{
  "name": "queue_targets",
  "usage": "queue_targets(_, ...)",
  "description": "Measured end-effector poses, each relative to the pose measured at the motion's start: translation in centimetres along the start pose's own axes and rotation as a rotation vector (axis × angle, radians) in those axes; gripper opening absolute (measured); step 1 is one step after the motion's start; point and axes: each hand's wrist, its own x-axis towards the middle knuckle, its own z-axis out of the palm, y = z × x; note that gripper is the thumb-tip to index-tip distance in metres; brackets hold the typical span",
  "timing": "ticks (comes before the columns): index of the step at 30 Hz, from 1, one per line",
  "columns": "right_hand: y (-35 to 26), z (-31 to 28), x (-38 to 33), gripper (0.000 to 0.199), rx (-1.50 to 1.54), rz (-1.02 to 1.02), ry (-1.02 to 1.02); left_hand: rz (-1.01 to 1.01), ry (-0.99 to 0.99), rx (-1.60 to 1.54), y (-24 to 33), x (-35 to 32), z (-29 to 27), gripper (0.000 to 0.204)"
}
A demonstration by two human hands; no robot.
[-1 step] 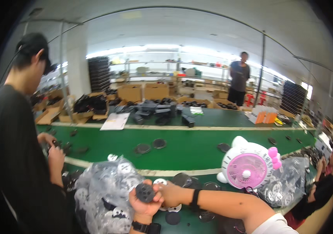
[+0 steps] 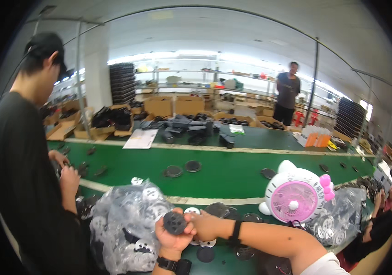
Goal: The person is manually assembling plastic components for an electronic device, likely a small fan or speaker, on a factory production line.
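A dark round disc with several holes is gripped in my left hand, its flat face turned up. My right hand reaches in from the right and meets the left one at the disc's edge. Its fingers are curled closed, and what they pinch is hidden. Just below my hands lies a plain dark disc on the green bench. White discs with holes show partly behind my fingers. Left of my left hand stands a clear plastic bag full of white discs.
A white and pink cat-shaped fan stands right, beside another bag of discs. Dark round parts lie on the green conveyor belt. A co-worker in a black cap works at left; another person stands beyond the tables.
The whole scene sits slightly further right in the picture. My hands keep the same hold at the disc, with hardly any movement.
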Motion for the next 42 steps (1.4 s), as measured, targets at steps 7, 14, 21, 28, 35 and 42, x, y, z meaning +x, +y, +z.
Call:
queue_targets(7,-0.6,-5.0,-12.3,0.051,0.348,0.009,0.165,-0.025,0.047,-0.022,-0.4,0.7,0.1,0.053)
queue_targets(14,-0.9,-2.7,-20.7,0.04,0.736,0.406,0.421,-0.116,0.171,0.155,-1.1,1.3,0.5,0.062)
queue_targets(21,1.1,0.3,-21.3,0.036,0.648,0.366,0.51,-0.104,0.05,0.24,-1.4,0.7,1.5,0.057)
queue_targets(28,1.9,0.7,-21.3,0.043,0.868,0.485,0.425,-0.123,0.128,0.372,-2.1,0.8,1.2,0.073)
queue_targets(35,-0.5,-0.2,-19.0,0.078,0.243,0.519,0.359,-0.116,0.144,0.493,-2.9,0.7,0.3,0.058)
queue_targets(42,-0.8,-0.3,-14.5,0.098,-0.099,0.31,0.213,-0.204,-0.002,0.409,-2.9,0.3,1.2,0.074)
